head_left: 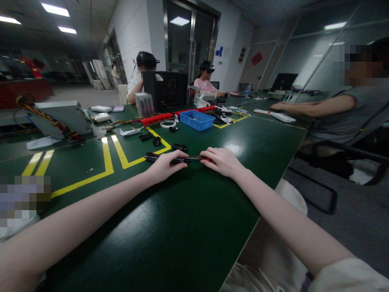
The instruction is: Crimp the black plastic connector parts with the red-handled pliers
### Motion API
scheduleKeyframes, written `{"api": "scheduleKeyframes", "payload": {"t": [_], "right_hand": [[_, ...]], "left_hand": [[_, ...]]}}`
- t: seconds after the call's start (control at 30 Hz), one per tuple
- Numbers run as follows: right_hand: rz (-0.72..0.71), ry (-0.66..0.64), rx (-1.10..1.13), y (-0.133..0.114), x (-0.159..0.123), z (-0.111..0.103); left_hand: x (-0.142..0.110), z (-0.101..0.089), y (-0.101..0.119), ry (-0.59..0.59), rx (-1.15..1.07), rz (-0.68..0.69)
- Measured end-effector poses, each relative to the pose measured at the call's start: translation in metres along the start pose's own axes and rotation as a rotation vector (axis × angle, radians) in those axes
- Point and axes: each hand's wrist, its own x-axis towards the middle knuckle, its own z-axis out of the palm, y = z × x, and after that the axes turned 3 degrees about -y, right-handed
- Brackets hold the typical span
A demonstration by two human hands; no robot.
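Observation:
Both my hands are together above the green table (182, 227). In my left hand (165, 165), the fingers are closed around a dark plastic part (180, 161), mostly hidden by the fingers. My right hand (223, 161) grips a screwdriver with a red and black handle (208, 159). Its thin shaft (195, 157) points left and meets the dark part; the exact contact is too small to make out. Just left of my left hand lies a black piece (152, 156); whether it joins the held part I cannot tell. More black pieces (179, 147) (157, 141) lie behind.
Beyond my hands stand a blue tray (197, 121), a roll of white tape (167, 123) and a red strip (156, 119). A metal power supply (62, 117) with cables is at left. Yellow tape (82, 183) marks the table. Co-workers sit behind and at right (343, 105).

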Motion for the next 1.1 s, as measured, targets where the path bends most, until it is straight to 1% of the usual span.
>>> {"api": "scheduleKeyframes", "payload": {"t": [0.37, 0.57, 0.7, 0.97, 1.1], "right_hand": [[0.010, -0.014, 0.035, 0.0014, -0.0007, -0.0015], [-0.005, 0.010, 0.034, 0.0023, -0.0009, -0.0019], [0.010, 0.029, 0.040, 0.0022, -0.0011, -0.0017], [0.002, -0.022, -0.028, 0.0023, -0.0009, -0.0005], [0.002, -0.042, -0.032, 0.0028, -0.0011, 0.0012]], "left_hand": [[-0.0019, 0.0004, 0.0023, -0.002, 0.040, 0.047], [-0.0025, 0.0012, 0.0023, 0.011, 0.047, 0.058], [-0.0026, 0.0012, 0.0023, 0.001, 0.037, 0.058], [-0.0016, 0.0013, 0.0000, -0.011, -0.055, 0.009], [-0.0019, 0.0020, -0.0032, -0.066, -0.151, -0.061]]}}
